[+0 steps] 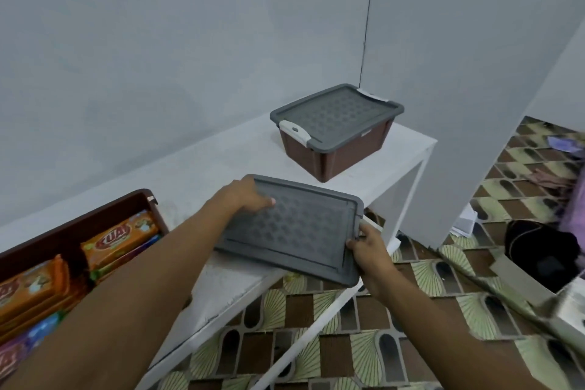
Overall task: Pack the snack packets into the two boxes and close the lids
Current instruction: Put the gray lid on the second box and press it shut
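Observation:
A loose grey lid [294, 231] hangs over the front edge of the white table [221, 165]. My left hand [248, 196] holds its far left corner, thumb on the patterned top. Its right edge is gripped by my right hand [368, 245]. At the lower left stands an open brown box [95, 215] filled with snack packets [120, 239], orange ones on top and purple ones below. A second brown box [335, 155] sits at the table's far right corner with its grey lid [337, 112] on and white latches at both ends.
Grey walls rise behind and to the right of the table. Patterned floor lies below, with a black bag [538, 250], papers and cloth items at the right. A thin cable [368, 16] runs down the wall corner.

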Available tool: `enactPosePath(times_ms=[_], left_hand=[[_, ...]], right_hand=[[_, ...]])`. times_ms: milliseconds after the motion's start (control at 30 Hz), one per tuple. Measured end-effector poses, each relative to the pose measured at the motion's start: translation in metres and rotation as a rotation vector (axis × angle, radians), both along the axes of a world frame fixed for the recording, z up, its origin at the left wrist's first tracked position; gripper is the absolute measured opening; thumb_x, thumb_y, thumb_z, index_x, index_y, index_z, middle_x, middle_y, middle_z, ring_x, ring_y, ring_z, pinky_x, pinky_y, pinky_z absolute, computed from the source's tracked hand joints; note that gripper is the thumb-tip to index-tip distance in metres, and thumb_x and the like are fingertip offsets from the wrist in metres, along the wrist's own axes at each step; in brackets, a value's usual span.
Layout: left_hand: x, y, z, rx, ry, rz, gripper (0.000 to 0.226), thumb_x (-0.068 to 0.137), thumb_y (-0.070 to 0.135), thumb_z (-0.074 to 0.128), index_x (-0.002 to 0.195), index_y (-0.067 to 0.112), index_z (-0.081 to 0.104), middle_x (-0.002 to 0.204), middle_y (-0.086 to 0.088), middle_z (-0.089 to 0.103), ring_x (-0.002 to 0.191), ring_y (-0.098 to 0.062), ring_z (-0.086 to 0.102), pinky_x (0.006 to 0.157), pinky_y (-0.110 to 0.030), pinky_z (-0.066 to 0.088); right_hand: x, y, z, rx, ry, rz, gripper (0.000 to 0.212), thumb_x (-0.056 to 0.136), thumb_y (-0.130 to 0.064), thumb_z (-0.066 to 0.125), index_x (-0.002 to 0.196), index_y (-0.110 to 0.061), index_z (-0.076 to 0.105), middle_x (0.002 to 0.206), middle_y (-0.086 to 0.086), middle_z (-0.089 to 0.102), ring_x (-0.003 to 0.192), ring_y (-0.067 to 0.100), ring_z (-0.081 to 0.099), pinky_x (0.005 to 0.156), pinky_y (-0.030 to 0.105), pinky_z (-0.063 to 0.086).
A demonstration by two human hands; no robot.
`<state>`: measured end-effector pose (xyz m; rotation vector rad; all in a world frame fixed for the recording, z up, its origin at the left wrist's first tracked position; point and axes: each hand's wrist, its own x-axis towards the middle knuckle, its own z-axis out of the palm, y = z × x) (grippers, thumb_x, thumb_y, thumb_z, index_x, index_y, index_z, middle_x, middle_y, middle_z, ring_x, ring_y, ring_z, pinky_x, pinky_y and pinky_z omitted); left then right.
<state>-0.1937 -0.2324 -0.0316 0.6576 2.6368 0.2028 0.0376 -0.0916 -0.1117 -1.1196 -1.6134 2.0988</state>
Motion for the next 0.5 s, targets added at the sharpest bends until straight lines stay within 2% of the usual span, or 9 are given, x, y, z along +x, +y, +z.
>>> enactPosePath(times_ms=[100,167,233,300,367,500], left_hand=[[0.008,-0.009,0.024,0.024,0.293,-0.022,0.084,0.083,0.066,0.056,0.148,0.021,0.027,0.145,-0.014,0.042,0.133,-0.038,0.036,0.105,-0.047,0.033],[0.006,-0.019,0.045,0.102,0.397,-0.02,0.07,0.085,0.062,0.053,0.141,0.02,0.04,0.135,-0.012,0.053,0.125,-0.036,0.043,0.098,-0.044,0.037],[0.004,-0.034,0.065,0.231,0.422,-0.011,0.055,0.088,0.055,0.054,0.125,0.015,0.055,0.122,-0.01,0.062,0.113,-0.032,0.052,0.088,-0.039,0.043],[0.004,-0.055,0.079,0.35,0.458,0.022,0.048,0.09,0.049,0.056,0.117,0.01,0.06,0.115,-0.01,0.064,0.105,-0.03,0.056,0.082,-0.034,0.043],[0.006,-0.079,0.084,0.413,0.494,0.064,0.047,0.091,0.046,0.057,0.119,0.008,0.06,0.114,-0.014,0.062,0.103,-0.03,0.057,0.078,-0.031,0.04],[0.006,-0.146,0.086,0.384,0.476,0.221,0.054,0.089,0.051,0.058,0.125,0.011,0.058,0.115,-0.014,0.057,0.1,-0.031,0.057,0.076,-0.032,0.043]], right_hand=[[-0.006,-0.006,0.017,-0.009,0.018,-0.047,0.031,0.101,-0.001,0.036,0.12,-0.015,0.057,0.107,0.006,0.065,0.092,0.021,0.062,0.06,0.031,0.051],[-0.01,-0.011,0.025,-0.006,0.033,-0.049,0.03,0.101,-0.005,0.035,0.116,-0.016,0.058,0.106,0.006,0.064,0.089,0.019,0.06,0.059,0.03,0.047],[-0.016,-0.017,0.033,-0.003,0.042,-0.03,0.028,0.102,-0.01,0.037,0.119,-0.017,0.059,0.109,0.006,0.064,0.092,0.021,0.06,0.063,0.032,0.048],[-0.025,-0.026,0.04,-0.013,0.054,-0.004,0.025,0.101,-0.016,0.042,0.121,-0.018,0.058,0.112,0.007,0.063,0.097,0.024,0.06,0.069,0.036,0.052],[-0.037,-0.037,0.051,0.01,0.064,0.033,0.026,0.1,-0.02,0.045,0.122,-0.017,0.057,0.114,0.008,0.063,0.1,0.026,0.061,0.073,0.038,0.053],[-0.068,-0.071,0.079,0.111,0.123,0.159,0.026,0.097,-0.02,0.049,0.121,-0.016,0.059,0.111,0.008,0.065,0.095,0.027,0.063,0.067,0.033,0.051]])
